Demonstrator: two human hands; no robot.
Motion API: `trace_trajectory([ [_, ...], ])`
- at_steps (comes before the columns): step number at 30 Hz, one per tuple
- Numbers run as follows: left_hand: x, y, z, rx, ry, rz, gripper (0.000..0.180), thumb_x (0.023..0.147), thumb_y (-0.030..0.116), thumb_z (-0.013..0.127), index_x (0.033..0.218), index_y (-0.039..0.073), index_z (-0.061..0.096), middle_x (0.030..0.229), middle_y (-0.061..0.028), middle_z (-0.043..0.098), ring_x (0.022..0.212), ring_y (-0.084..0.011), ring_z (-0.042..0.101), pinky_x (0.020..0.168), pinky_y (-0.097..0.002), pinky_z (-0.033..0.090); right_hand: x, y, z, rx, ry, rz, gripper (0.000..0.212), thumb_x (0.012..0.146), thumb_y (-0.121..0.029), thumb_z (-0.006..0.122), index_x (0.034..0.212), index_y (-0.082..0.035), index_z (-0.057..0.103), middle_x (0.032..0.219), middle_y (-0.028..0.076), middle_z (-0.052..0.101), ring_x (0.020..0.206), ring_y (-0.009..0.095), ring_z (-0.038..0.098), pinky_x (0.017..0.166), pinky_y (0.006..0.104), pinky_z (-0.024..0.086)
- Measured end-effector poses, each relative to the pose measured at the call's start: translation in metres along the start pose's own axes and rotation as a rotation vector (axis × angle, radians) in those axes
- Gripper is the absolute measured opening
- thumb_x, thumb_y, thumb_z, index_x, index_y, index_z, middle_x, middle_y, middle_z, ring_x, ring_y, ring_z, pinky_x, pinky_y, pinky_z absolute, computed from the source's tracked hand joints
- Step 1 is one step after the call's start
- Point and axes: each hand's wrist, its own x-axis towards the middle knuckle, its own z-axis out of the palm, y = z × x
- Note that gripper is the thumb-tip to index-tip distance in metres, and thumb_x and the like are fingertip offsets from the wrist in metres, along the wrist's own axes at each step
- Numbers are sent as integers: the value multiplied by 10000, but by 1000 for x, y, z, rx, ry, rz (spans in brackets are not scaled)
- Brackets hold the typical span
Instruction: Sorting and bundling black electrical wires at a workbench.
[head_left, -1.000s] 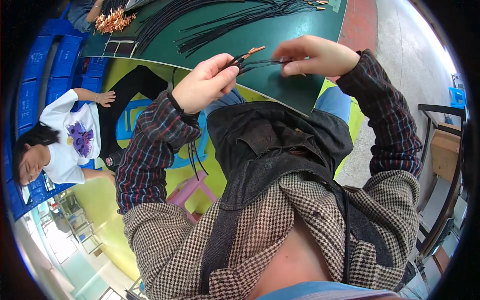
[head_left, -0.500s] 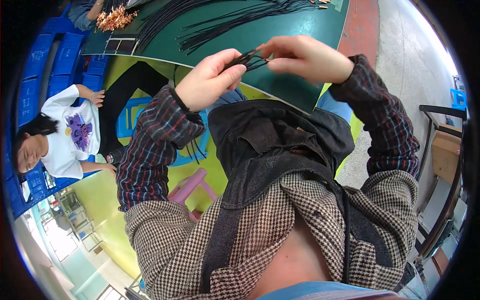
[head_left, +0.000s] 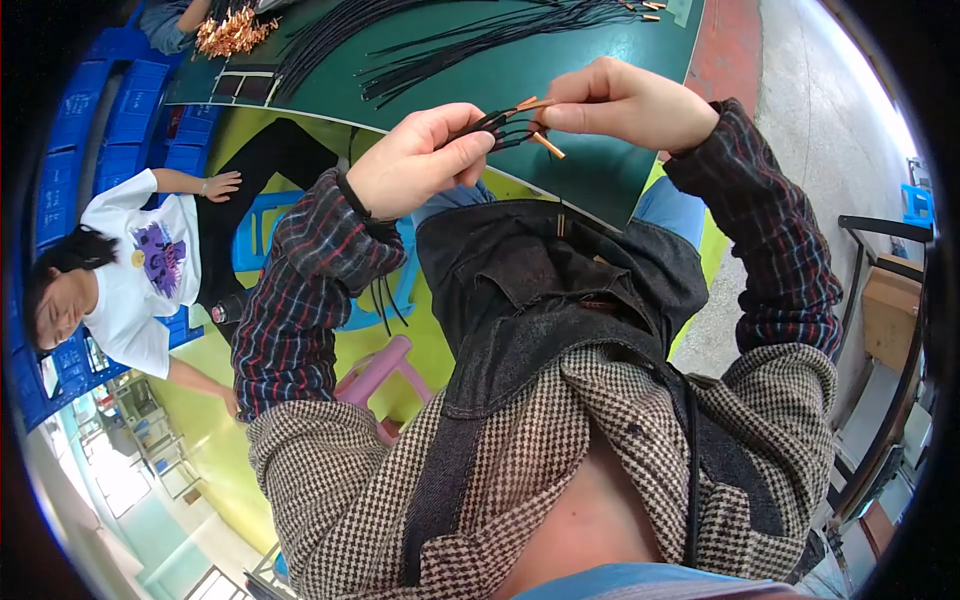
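While your left hand (head_left: 415, 165) clamps thin black cables (head_left: 507, 126) between thumb and fingers, your right hand (head_left: 635, 110) has thumb and forefinger pressed together at the copper tips (head_left: 549, 146); can't tell exactly which one you pinch. Cables sit between your hands, over the near edge of the green table (head_left: 600, 180). More black cables (head_left: 440, 65) lie on it beyond, copper-ended pile (head_left: 235, 35) far left. Seated co-worker (head_left: 140, 250) to your left, pink stool (head_left: 385, 375) below your left forearm.

Thin black cables (head_left: 489, 123) with splayed copper-coloured tips (head_left: 549, 147) stretch, bunched and slightly bowed, between the hands (head_left: 415, 165).
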Motion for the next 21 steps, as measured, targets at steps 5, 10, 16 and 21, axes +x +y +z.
trace_trajectory([
  [5,6,-2,-2,-12,-6,2,132,917,175,451,964,60,499,655,45,464,540,-4,329,470,-150,250,11,6,12,339,48,93,194,861,-156,563,931,13,627,750,-10,591,650,46,480,616,200,407],
  [10,4,-5,-21,80,40,37,134,883,155,487,891,26,521,667,24,499,608,-51,457,548,-203,376,35,4,12,296,87,42,144,796,-104,615,888,6,628,682,-17,547,614,68,472,586,220,396],
  [16,-5,-21,-43,186,100,118,179,867,178,507,926,11,534,678,-29,535,642,-100,510,580,-251,419,74,-26,18,-75,130,-18,141,760,-90,640,800,36,592,655,12,544,585,72,497,524,213,412],
  [21,-4,-63,-26,409,366,308,234,817,237,532,933,38,571,781,-173,578,750,-321,570,658,-376,446,62,-35,43,104,124,222,120,825,-68,557,862,46,572,715,-8,538,666,49,487,590,190,391],
])
